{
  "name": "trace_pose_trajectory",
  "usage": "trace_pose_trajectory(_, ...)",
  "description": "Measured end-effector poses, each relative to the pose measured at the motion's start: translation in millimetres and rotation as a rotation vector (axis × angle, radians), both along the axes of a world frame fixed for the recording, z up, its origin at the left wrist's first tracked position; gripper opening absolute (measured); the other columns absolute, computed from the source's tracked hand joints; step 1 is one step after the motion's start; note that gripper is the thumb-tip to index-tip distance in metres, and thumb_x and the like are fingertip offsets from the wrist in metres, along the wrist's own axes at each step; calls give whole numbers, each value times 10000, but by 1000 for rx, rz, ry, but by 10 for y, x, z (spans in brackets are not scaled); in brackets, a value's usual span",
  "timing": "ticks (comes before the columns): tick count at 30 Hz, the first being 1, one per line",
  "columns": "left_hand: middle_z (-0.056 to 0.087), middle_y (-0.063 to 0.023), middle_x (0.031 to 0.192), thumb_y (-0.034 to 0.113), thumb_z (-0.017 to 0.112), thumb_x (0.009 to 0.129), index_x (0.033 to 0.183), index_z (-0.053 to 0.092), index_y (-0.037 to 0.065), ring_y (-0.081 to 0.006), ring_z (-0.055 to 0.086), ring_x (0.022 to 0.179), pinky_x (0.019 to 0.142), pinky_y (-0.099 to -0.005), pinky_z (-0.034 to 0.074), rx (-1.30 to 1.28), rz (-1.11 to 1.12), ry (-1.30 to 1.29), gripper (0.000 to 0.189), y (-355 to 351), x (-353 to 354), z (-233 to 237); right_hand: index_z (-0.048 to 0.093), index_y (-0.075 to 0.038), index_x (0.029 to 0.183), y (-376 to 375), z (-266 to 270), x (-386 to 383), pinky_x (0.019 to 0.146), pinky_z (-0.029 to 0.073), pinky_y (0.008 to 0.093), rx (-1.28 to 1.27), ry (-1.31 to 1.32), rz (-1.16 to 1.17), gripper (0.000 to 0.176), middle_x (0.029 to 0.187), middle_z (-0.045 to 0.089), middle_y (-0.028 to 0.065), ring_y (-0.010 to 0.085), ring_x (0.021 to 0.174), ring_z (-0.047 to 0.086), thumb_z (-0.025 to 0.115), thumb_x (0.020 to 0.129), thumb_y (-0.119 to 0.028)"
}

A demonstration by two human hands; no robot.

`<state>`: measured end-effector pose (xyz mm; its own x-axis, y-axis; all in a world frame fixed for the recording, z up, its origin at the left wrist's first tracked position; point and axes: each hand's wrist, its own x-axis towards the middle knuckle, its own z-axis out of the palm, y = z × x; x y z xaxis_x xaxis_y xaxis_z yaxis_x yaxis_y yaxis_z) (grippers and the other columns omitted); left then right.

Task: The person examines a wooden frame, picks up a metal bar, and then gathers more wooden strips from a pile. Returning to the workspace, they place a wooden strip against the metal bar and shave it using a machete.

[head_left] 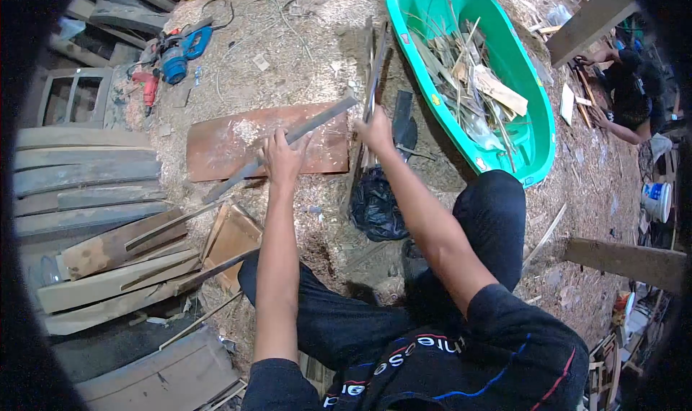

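Observation:
My left hand (282,157) is closed around a long, dark wooden strip (321,120), which slants above a reddish-brown board (234,148) strewn with shavings. My right hand (376,131) is closed at a small bundle of thin wooden strips (375,68) that stands lengthwise in front of me. How many strips its fingers grip is hidden. Below that hand lies a crumpled black plastic bag (378,205), with a dark flat piece (404,119) just to the right.
A green tub (533,122) holding wood scraps stands at the right. Stacked planks (86,169) line the left side. A blue power tool (175,63) and a red drill (149,88) lie at the upper left. Another person (631,90) works at the far right. Shavings cover the floor.

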<state>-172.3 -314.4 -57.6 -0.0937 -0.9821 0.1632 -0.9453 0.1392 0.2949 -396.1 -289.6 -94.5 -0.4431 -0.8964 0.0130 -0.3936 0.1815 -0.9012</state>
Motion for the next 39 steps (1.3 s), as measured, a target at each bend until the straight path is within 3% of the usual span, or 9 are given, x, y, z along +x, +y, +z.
trace_pose_trajectory(4, 608, -160, 1157, 600, 616, 842, 1252, 556, 76, -349, 527, 1132, 1007, -554, 336, -19, 24, -44, 668, -92, 22, -279, 549, 78, 1219, -424, -476, -540, 900, 479, 453, -355, 17, -117, 517, 1099, 630, 292, 437, 1024, 610, 634, 902, -322)
trace_pose_trajectory(8, 578, -169, 1252, 585, 598, 862, 1372, 490, 90, -359, 496, 1202, 1043, -566, 305, 80, 11, -32, 719, -125, -34, -397, 604, 47, 1088, 320, -224, -597, 962, 436, 465, 197, 19, -232, 383, 1186, 585, 297, 430, 1132, 542, 627, 889, -280)
trace_pose_trajectory(11, 566, -183, 1280, 598, 591, 860, 1371, 485, 80, -364, 476, 1244, 1069, -567, 284, 110, 1, -54, 735, -97, -127, -554, 604, 15, 1060, 650, -506, -532, 918, 460, 466, 281, 344, -288, 318, 1111, 602, 271, 430, 1060, 567, 633, 863, -233)
trace_pose_trajectory(14, 565, -198, 1278, 619, 583, 855, 1360, 485, 63, -366, 461, 1270, 1094, -563, 261, 177, 0, -57, 757, -89, -179, -617, 580, -5, 1112, 713, -479, -451, 897, 471, 465, 66, 549, -110, 362, 1061, 590, 252, 423, 1013, 574, 654, 845, -238)
trace_pose_trajectory(22, 594, -223, 1219, 626, 610, 838, 1271, 508, 14, -381, 491, 1229, 1067, -551, 271, 154, -7, -13, 757, -58, -205, -638, 569, -19, 1083, 862, -358, -201, 919, 442, 532, 458, 730, -11, 601, 1107, 530, 181, 379, 1116, 526, 785, 709, -438)
trace_pose_trajectory(29, 630, -214, 1153, 659, 601, 824, 1176, 559, 29, -379, 534, 1169, 1053, -549, 285, 189, -21, -21, 723, -87, -202, -639, 712, -78, 1046, 706, -308, 21, 723, 368, 461, 697, 1105, 279, 258, 1118, 588, 131, 315, 1024, 551, 527, 923, -210)
trace_pose_trajectory(33, 583, -213, 1275, 649, 597, 828, 1293, 519, 36, -368, 458, 1272, 1090, -545, 265, 265, -31, -23, 773, -120, -173, -581, 725, -102, 1057, 583, -449, 171, 687, 390, 511, 943, 1016, 248, 273, 1136, 646, 132, 313, 966, 619, 537, 927, -251)
trace_pose_trajectory(36, 577, -194, 1297, 652, 569, 844, 1322, 517, 66, -362, 436, 1294, 1093, -554, 261, 259, -47, -54, 758, -166, -124, -547, 719, -133, 1103, 660, -476, -33, 762, 418, 537, 964, 707, 318, 289, 1215, 633, 155, 340, 1057, 620, 532, 932, -272)
trace_pose_trajectory(39, 578, -186, 1298, 649, 544, 861, 1319, 530, 88, -349, 414, 1314, 1101, -558, 246, 268, -72, -74, 725, -175, -81, -552, 723, -130, 1106, 828, -500, -16, 849, 432, 513, 907, 827, 323, 313, 1220, 632, 168, 349, 1082, 620, 563, 916, -319)
